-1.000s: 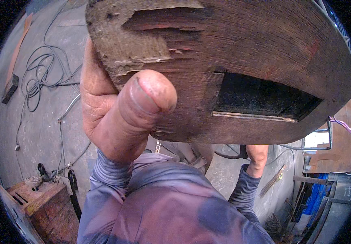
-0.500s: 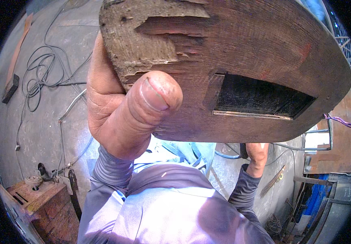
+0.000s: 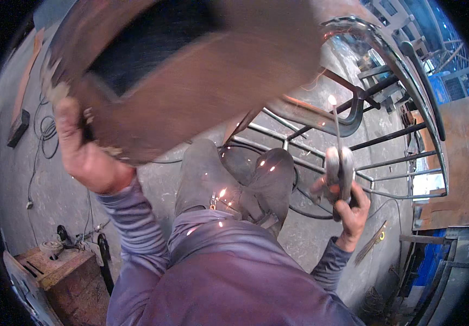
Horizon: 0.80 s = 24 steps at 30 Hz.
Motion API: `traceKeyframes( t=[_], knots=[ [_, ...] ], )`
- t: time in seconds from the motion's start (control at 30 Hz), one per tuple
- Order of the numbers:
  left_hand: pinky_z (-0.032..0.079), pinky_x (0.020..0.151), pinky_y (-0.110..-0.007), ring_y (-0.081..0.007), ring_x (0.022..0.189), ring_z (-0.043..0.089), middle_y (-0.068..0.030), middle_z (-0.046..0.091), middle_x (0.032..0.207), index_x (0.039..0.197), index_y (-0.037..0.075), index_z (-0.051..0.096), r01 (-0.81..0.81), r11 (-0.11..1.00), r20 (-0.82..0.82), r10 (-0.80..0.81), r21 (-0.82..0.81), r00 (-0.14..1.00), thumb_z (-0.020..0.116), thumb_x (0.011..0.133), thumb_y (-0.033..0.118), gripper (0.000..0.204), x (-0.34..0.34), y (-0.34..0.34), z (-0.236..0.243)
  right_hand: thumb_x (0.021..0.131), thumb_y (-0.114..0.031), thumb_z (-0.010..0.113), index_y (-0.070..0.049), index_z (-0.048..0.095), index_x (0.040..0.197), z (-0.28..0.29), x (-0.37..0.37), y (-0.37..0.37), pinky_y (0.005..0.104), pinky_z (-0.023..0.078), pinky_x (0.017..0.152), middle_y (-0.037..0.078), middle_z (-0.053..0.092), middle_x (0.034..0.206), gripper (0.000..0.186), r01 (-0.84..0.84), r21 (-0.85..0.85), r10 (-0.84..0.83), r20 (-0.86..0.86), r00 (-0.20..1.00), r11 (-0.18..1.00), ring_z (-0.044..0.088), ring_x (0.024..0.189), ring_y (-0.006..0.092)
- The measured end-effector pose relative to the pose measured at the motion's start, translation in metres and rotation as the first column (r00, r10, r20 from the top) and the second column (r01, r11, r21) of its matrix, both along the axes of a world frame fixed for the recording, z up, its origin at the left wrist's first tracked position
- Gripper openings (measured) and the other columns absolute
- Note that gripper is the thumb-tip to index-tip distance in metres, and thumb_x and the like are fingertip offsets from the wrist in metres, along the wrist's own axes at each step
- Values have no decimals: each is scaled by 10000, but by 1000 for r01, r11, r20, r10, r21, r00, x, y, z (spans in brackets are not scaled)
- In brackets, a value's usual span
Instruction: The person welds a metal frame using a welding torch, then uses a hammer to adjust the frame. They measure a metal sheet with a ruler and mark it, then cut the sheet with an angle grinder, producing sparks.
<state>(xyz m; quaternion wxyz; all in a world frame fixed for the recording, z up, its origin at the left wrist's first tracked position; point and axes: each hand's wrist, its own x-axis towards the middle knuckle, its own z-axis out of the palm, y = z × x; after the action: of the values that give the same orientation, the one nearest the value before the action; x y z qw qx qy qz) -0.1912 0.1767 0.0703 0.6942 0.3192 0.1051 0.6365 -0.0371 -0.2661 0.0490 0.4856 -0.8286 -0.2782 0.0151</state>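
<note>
A brown wooden hand-held welding shield (image 3: 207,92) with a dark rectangular window is raised at the upper left, blurred by motion. My left hand (image 3: 93,160) grips its chipped edge. On the right, my right hand (image 3: 351,214) is closed around a welding electrode holder (image 3: 340,168). A thin welding rod (image 3: 336,122) points up from the holder, its tip glowing. Beyond the rod, a curved metal clamp (image 3: 354,117) sits at a bent tubular metal frame (image 3: 424,70). An orange glow shows on the frame's upper tube, by the shield's edge.
Bright sparks fall over my knees. Cables (image 3: 47,127) lie coiled on the grey floor at the left. A rusty box (image 3: 74,277) stands at the lower left, and a brown sheet (image 3: 463,163) is at the right. A small brush (image 3: 373,242) lies near my right forearm.
The shield has swung left and up and tilted, uncovering the frame, the clamp and my knees. My right hand with the electrode holder has come into fuller view. Sparks now show.
</note>
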Motion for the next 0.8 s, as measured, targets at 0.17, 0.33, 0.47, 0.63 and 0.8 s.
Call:
traceKeyframes(
  t=[0.17,0.33,0.47,0.63,0.8],
  knots=[
    [500,1090,-419,-274,1244,630,-129,619,1398,1444,-10,545,-119,993,-241,114,-8,964,489,1093,243,437,-53,80,-53,793,-442,802,43,705,1121,-22,-40,-74,297,496,755,68,715,1010,594,117,-43,-124,-296,947,992,642,858,153],
    [557,972,-452,-303,1154,653,-129,632,1327,1426,-23,541,-417,890,-613,228,-184,757,582,1044,229,459,-119,134,-219,897,-220,729,12,647,1241,-106,-56,-109,298,506,700,56,702,982,423,371,-68,-344,-554,758,926,626,813,129],
    [601,905,-483,-324,1084,678,-153,630,1307,1452,10,508,-468,746,-731,-36,-474,682,658,983,232,540,-170,108,-345,934,-167,702,-10,631,1261,-228,-54,-148,310,498,651,44,668,947,370,504,-223,-533,-555,638,835,590,770,128],
    [592,945,-472,-317,1129,671,-141,620,1356,1454,9,537,-490,698,-667,23,-523,745,606,989,142,489,-176,63,-372,967,-199,652,-68,590,1265,-257,-60,-137,325,483,524,36,595,820,332,724,-33,-592,-601,537,689,560,619,145],
    [530,1056,-483,-327,1266,605,-137,568,1450,1498,23,491,-275,873,-495,45,-402,867,566,1031,235,518,-120,81,-263,967,-249,656,-46,577,1263,-177,-33,-113,306,508,542,51,614,871,368,691,221,-504,-539,675,688,603,651,147]
  ],
)
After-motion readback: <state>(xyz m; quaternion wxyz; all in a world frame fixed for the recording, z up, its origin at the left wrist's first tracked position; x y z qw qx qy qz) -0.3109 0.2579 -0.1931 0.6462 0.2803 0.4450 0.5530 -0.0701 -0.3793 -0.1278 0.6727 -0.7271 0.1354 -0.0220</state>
